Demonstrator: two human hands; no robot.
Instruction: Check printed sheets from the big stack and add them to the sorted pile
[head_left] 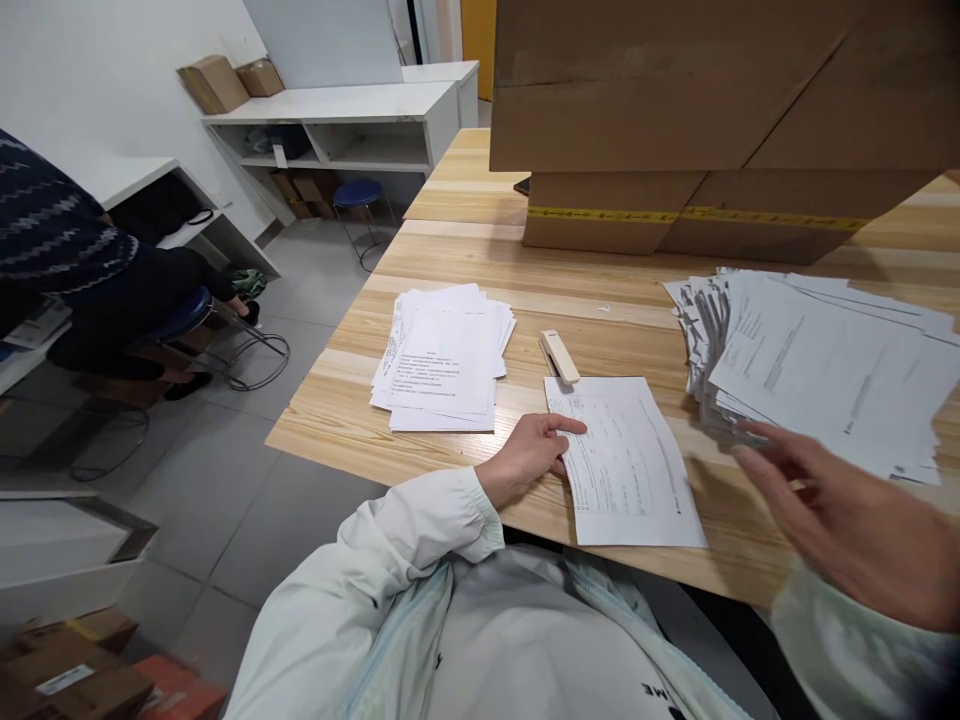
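We see the left hand (529,455) lying on the wooden table (480,180), its fingers loosely released, with the forefinger and thumb tip touching the left edge of a single printed sheet (626,465). That sheet lies flat near the table's front edge, at about six o'clock from the cream stapler (559,357), whose near end just meets the sheet's top left corner.

The right hand (847,520) is blurred and hangs open above the table at about three o'clock from the sheet, fingers spread and grasping nothing; its fingertips reach the near edge of the fanned stack of papers (825,360) on the right. We cannot tell whether they touch it.

At nine o'clock from the stapler a smaller pile of printed pages (442,360) rests near the table's left edge, well apart from both hands. At twelve o'clock, large cardboard boxes (712,110) stand on the far side of the table. Off to the left, another person in a patterned sweater (52,230) sits on a blue stool (184,315).
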